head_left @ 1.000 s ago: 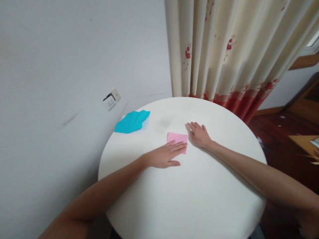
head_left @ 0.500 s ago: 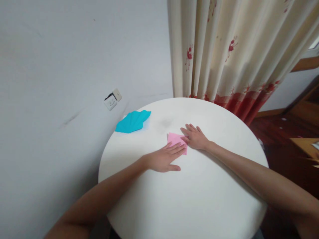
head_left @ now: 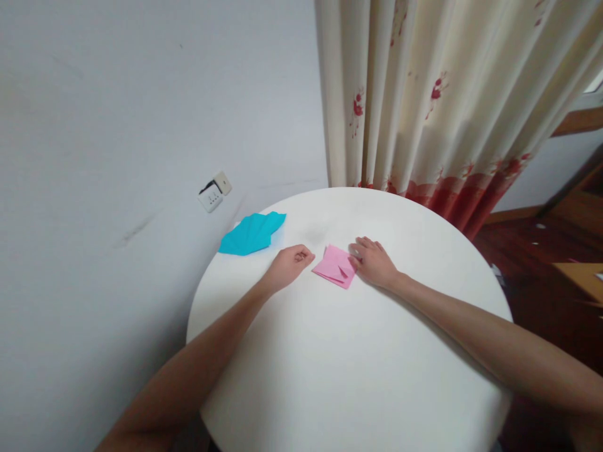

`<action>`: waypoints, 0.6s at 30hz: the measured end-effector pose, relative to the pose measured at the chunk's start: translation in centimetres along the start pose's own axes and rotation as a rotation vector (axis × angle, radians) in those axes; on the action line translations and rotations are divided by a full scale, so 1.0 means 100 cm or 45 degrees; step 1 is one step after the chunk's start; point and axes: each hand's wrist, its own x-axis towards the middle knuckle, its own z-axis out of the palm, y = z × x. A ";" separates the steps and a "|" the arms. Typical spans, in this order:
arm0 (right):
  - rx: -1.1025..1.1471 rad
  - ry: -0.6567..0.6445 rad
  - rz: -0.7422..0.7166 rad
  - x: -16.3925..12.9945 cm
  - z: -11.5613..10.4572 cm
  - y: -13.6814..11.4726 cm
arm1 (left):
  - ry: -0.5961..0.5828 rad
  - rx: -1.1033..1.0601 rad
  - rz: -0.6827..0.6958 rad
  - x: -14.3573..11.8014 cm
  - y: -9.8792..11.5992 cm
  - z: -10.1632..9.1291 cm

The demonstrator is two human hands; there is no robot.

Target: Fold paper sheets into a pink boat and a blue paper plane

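Note:
A small folded piece of pink paper (head_left: pixel 333 260) lies on the white round table (head_left: pixel 348 364), its layers standing slightly apart along the near edge and a short slit-like fold near its middle. Just left of it, my left hand (head_left: pixel 289 265) is closed, fingertips curled against the thumb and apart from the paper; nothing shows in them. My right hand (head_left: pixel 374 262) rests on the table at the paper's right edge. Its thumb touches that edge, while the other fingers lie a little bent on the tabletop beyond.
A pleated blue paper (head_left: pixel 252 233) lies at the table's far left edge, by the wall. On the wall is a white socket (head_left: pixel 210 198). A cream curtain (head_left: pixel 424 94) with red flowers hangs behind the table. A wooden surface (head_left: pixel 577 279) stands at the right.
My left hand has lifted off the pink paper, moved left and curled its fingers. The paper's near edge and fold now show. My right hand's fingers have drawn closer together.

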 end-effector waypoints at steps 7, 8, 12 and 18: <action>0.034 0.033 -0.072 -0.005 -0.001 -0.010 | 0.060 0.595 0.119 -0.003 -0.012 0.030; 0.042 0.017 -0.094 -0.006 -0.002 -0.011 | 0.049 0.620 0.111 -0.004 -0.010 0.031; 0.082 -0.071 -0.167 -0.010 -0.005 -0.013 | 0.030 0.616 0.113 -0.004 -0.010 0.030; 0.137 -0.096 -0.171 -0.013 -0.007 -0.016 | -0.057 0.444 0.024 0.000 -0.017 0.019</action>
